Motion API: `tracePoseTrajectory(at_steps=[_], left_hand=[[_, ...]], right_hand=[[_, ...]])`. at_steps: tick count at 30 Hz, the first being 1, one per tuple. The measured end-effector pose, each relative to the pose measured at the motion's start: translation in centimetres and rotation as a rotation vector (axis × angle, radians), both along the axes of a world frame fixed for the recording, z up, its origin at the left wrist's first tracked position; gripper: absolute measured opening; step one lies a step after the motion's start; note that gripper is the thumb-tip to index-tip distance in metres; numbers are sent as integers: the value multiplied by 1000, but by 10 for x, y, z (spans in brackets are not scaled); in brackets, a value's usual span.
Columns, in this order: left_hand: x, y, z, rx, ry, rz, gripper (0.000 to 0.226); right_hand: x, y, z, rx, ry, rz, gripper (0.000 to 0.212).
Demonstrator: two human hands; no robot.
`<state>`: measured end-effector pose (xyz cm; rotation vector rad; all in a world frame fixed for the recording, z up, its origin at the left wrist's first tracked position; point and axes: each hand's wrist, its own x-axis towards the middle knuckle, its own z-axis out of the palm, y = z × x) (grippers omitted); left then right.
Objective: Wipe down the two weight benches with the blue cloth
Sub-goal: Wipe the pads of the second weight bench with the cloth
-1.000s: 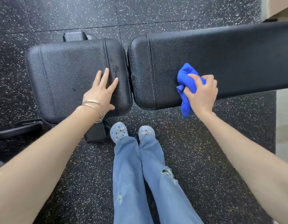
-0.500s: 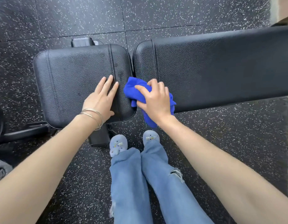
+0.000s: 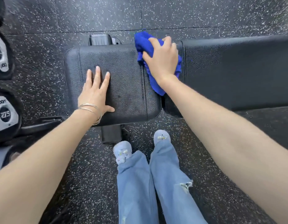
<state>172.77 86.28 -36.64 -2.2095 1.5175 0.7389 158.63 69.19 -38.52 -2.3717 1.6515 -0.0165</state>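
Blue cloth (image 3: 142,44) under right hand (image 3: 161,59)

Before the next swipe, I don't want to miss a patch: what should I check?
1. The right hand holds the blue cloth bunched under its palm: ok.
2. The blue cloth touches the seat pad at its far right corner: ok.
3. The left hand lies flat on the seat pad: ok.
4. The seat pad is free of the left hand for wiping: not ok.
5. The long pad is already wiped: cannot tell.
6. The dumbbells sit apart from the seat pad: ok.
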Motion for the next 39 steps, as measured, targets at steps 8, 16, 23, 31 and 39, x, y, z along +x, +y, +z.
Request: tracePoseTrajectory(at_steps=[8,16,23,31,39], left_hand=[[-2,1,2,-61,11,37,128],[-4,1,2,-55,57,65,127],[-3,0,2,-52,37,52,127],[-3,-2,6,-25,24,58,127],[0,2,8,-42,69,70,126]], right_hand=[[-88,178,6,51,-126,213,51],[-65,135,13,-9,-67,284,49],[25,28,6,-4,88,135,44],[35,7,9,42,53,112,44],[-41,110,15,57,-103,324,51]])
